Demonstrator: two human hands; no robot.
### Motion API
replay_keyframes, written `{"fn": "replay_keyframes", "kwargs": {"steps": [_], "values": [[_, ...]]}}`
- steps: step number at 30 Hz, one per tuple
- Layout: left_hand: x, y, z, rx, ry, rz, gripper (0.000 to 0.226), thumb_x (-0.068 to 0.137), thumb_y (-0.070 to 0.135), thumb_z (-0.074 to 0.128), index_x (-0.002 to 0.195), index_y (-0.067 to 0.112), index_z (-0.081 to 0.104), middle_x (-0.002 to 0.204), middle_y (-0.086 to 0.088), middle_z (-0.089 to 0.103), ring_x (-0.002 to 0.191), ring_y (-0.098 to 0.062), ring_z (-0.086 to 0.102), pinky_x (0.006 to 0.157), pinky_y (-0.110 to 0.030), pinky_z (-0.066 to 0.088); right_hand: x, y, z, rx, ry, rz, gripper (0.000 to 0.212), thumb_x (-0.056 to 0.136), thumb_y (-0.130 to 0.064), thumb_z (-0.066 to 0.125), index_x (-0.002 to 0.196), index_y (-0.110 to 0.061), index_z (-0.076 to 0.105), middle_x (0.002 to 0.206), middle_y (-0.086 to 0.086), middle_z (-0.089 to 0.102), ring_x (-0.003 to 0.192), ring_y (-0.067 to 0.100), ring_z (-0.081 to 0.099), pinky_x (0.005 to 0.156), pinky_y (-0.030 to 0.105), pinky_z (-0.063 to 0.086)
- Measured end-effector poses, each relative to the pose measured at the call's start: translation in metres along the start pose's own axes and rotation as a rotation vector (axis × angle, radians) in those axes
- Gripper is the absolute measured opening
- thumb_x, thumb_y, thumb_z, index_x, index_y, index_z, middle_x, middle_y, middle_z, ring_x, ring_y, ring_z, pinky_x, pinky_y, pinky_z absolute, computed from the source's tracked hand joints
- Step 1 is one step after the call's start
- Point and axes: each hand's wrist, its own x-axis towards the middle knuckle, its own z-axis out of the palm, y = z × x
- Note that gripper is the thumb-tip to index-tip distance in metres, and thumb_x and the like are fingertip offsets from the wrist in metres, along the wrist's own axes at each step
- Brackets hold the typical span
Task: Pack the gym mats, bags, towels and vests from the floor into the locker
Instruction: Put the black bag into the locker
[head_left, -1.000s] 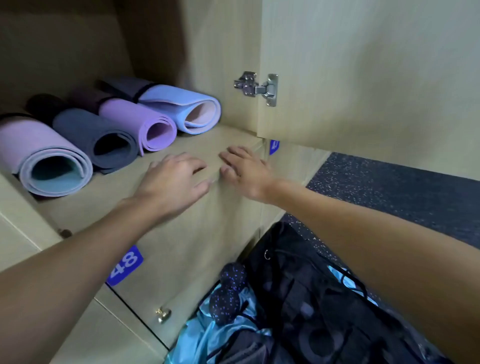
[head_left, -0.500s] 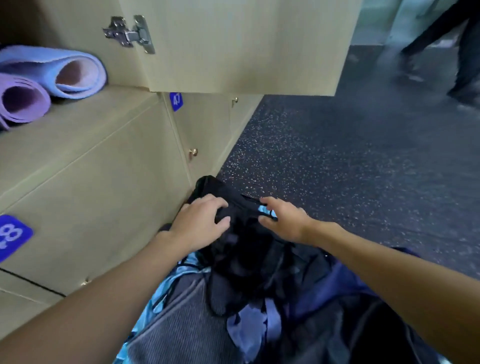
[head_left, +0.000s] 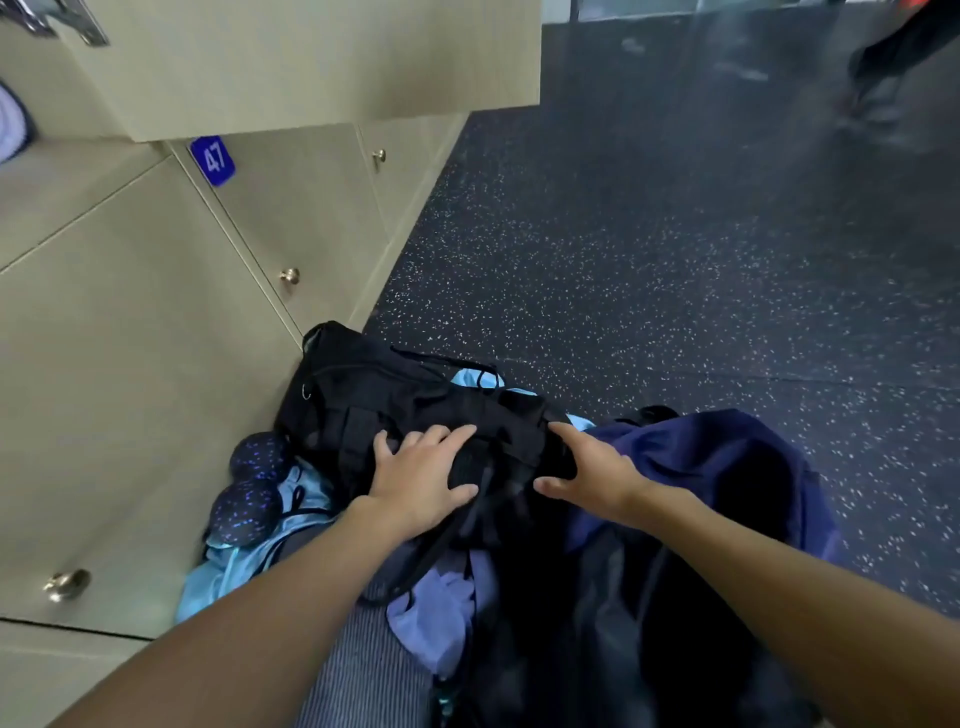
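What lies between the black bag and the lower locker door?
Head view: a dark, blue-speckled double ball resting on light blue fabric.

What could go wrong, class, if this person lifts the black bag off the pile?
1. The black bag has loose cords trailing into the lilac fabric below, so lifting might drag it along.
2. The open locker door juts out overhead; the rising bag or the person's head could strike its edge.

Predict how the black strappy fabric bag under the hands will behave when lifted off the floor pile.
Probably floppy: the black fabric bag is creased and slumped, with no firm shape. Its loose drawcords may well snag the navy blue bag beside it.
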Motion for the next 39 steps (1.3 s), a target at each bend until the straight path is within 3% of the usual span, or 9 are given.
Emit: {"fn": "replay_keyframes", "kwargs": {"steps": [7, 11, 13, 16, 19, 24, 30, 35, 39], "values": [[-0.009, -0.017, -0.015, -0.011, 0.151, -0.043, 0.057, 0.097, 0.063, 0.036, 0.150, 0.041, 0.031, 0.157, 0.008, 0.031, 0.147, -0.017, 0.021, 0.117, -0.059, 0.011, -0.010, -0.032, 0.026, -0.012, -0.057, -0.184, 0.027, 0.087, -0.028, 0.066, 0.114, -0.024, 0.063, 0.107, -0.003, 0.070, 0.107, 0.021, 0.062, 0.088, 0.034, 0.042], [-0.010, -0.023, -0.015, 0.076, 0.025, -0.099, 0.070, 0.093, 0.075, 0.029, 0.152, 0.055, -0.003, 0.166, 0.006, 0.015, 0.154, -0.027, 0.004, 0.111, -0.070, 0.006, -0.008, -0.041, 0.024, -0.101, 0.020, -0.181, 0.026, 0.093, -0.059, 0.049, 0.087, -0.036, 0.060, 0.085, -0.014, 0.060, 0.106, 0.015, 0.052, 0.092, 0.038, 0.024], [-0.010, -0.022, -0.011, 0.080, -0.044, -0.112, 0.074, 0.091, 0.077, 0.027, 0.147, 0.058, -0.018, 0.165, 0.004, 0.019, 0.153, -0.032, 0.006, 0.109, -0.072, 0.006, 0.001, -0.040, 0.020, 0.005, 0.073, -0.113, 0.040, 0.098, -0.058, 0.041, 0.075, -0.032, 0.062, 0.099, -0.011, 0.057, 0.116, 0.017, 0.044, 0.096, 0.039, 0.023], [-0.008, -0.022, -0.006, 0.112, -0.028, -0.094, 0.072, 0.090, 0.077, 0.021, 0.146, 0.058, -0.020, 0.165, -0.001, 0.017, 0.152, -0.033, 0.011, 0.110, -0.069, 0.011, 0.025, -0.033, 0.015, 0.100, 0.191, -0.057, 0.032, 0.099, -0.050, 0.048, 0.111, -0.029, 0.069, 0.136, 0.001, 0.044, 0.133, 0.023, 0.033, 0.109, 0.039, 0.025], [-0.001, -0.017, -0.003, 0.162, 0.214, 0.070, 0.075, 0.085, 0.072, 0.013, 0.154, 0.048, -0.007, 0.166, -0.004, 0.013, 0.149, -0.026, 0.021, 0.110, -0.054, 0.025, 0.049, -0.027, 0.013, 0.289, 0.130, 0.008, 0.053, 0.096, -0.046, 0.056, 0.143, -0.023, 0.046, 0.148, 0.012, 0.036, 0.138, 0.029, 0.037, 0.114, 0.037, 0.030], [0.017, -0.010, 0.002, 0.151, -0.004, 0.139, 0.068, 0.093, 0.074, 0.020, 0.154, 0.050, 0.003, 0.167, 0.015, 0.004, 0.154, -0.017, -0.008, 0.115, -0.069, -0.006, 0.076, -0.015, 0.019, 0.343, 0.052, 0.119, 0.079, 0.089, -0.046, 0.068, 0.151, -0.018, 0.029, 0.153, 0.009, 0.038, 0.139, 0.025, 0.037, 0.112, 0.034, 0.034], [0.009, -0.020, 0.012, 0.152, -0.111, 0.089, 0.070, 0.090, 0.079, 0.017, 0.153, 0.050, 0.013, 0.165, 0.018, 0.010, 0.154, -0.021, -0.010, 0.110, -0.075, -0.010, 0.091, -0.006, 0.029, 0.458, 0.018, 0.216, 0.104, 0.072, -0.034, 0.087, 0.153, -0.017, 0.024, 0.143, 0.007, 0.048, 0.129, 0.025, 0.050, 0.106, 0.038, 0.044], [0.002, -0.018, 0.006, 0.150, -0.109, 0.064, 0.075, 0.086, 0.082, 0.013, 0.152, 0.047, 0.018, 0.162, 0.018, 0.019, 0.154, -0.025, -0.003, 0.109, -0.077, -0.008, 0.082, -0.020, 0.027, 0.415, 0.118, 0.091, 0.020, 0.078, -0.007, 0.076, 0.095, -0.007, 0.065, 0.087, 0.005, 0.070, 0.087, 0.023, 0.067, 0.077, 0.032, 0.056], [-0.008, -0.025, -0.006, 0.163, -0.082, 0.031, 0.086, 0.077, 0.085, 0.002, 0.152, 0.045, 0.019, 0.159, 0.019, 0.026, 0.154, -0.027, 0.002, 0.108, -0.078, -0.009, 0.049, -0.045, 0.017, 0.433, 0.329, -0.122, 0.005, 0.082, 0.002, 0.060, 0.082, -0.001, 0.063, 0.066, 0.000, 0.060, 0.064, 0.014, 0.053, 0.055, 0.018, 0.042]]}}
